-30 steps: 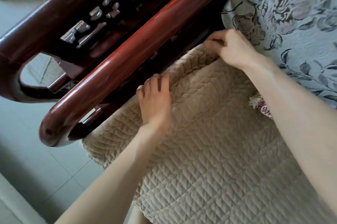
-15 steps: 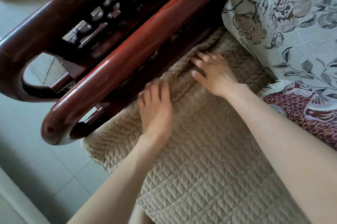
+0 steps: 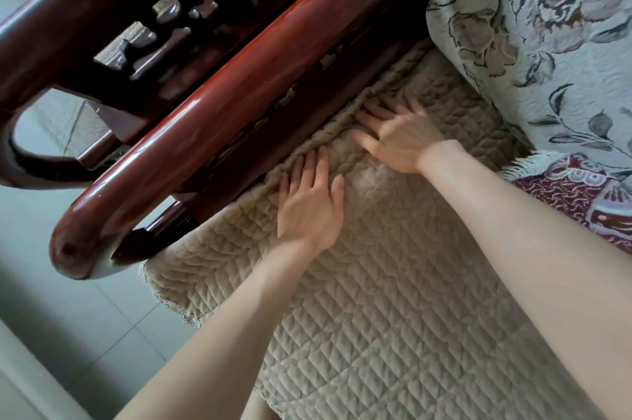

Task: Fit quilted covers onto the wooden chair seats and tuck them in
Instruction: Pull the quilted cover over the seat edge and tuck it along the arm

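Observation:
A beige quilted cover (image 3: 393, 300) lies over the seat of a dark red wooden chair. Its left edge is bunched into a ridge along the chair's polished armrest (image 3: 212, 132). My left hand (image 3: 309, 204) lies flat on the cover with straight fingers pressing at that ridge. My right hand (image 3: 398, 134) presses on the cover a little farther back, fingers spread and slightly blurred, fingertips at the gap below the armrest.
A pale floral cushion (image 3: 547, 43) leans at the back right, over a red patterned cloth with a fringe (image 3: 581, 200). A second carved wooden armrest (image 3: 136, 9) runs beside the first one. Grey tiled floor (image 3: 61, 300) shows at the left.
My right hand let go of the lifted cover edge near the cushion, came down and now presses flat at the armrest gap. The cover edge dropped. My left hand stayed in place.

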`<state>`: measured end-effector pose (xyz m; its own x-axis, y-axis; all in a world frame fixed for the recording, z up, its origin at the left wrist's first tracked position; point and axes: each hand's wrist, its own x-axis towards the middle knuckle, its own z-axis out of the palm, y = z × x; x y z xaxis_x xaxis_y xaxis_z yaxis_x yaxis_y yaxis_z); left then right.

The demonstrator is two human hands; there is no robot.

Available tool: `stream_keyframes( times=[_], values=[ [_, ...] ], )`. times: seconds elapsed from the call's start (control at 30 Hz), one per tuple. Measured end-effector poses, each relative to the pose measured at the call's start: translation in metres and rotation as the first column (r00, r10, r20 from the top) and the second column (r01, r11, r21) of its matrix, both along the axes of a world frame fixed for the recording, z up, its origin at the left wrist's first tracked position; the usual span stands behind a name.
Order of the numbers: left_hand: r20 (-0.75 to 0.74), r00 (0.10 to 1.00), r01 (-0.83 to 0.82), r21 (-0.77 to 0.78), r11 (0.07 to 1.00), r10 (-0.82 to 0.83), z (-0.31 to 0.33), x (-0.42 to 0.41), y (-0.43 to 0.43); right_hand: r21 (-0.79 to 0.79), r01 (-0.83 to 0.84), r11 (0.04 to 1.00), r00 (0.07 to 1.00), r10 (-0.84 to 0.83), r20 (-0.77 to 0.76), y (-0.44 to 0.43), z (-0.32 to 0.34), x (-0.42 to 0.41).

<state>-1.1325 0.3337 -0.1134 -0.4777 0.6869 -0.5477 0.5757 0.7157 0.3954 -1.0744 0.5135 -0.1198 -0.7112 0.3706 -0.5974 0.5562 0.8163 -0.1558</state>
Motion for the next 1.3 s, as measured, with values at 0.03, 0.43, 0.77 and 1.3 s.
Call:
stream_keyframes(
  times=[0.03,0.43,0.77,1.3],
  values=[
    [0.042,0.999,-0.030,-0.002,1.000,0.030,-0.004,-0.003,0.003,0.012,-0.002,1.000,1.000,0.002,-0.007,0.001,-0.005,-0.001],
    [0.325,0.907,-0.162,-0.321,0.933,0.269,-0.021,-0.032,0.051,0.092,0.048,0.995,0.926,-0.010,-0.378,0.012,-0.021,-0.006],
    [0.116,0.991,-0.076,0.019,0.997,0.073,-0.011,-0.016,0.021,-0.044,-0.105,0.993,0.990,0.109,0.094,0.031,-0.027,-0.026],
    [0.245,0.967,-0.033,-0.165,0.986,0.074,-0.031,-0.034,0.054,-0.023,0.043,0.999,0.990,-0.040,0.132,0.067,-0.006,-0.004]
  ],
)
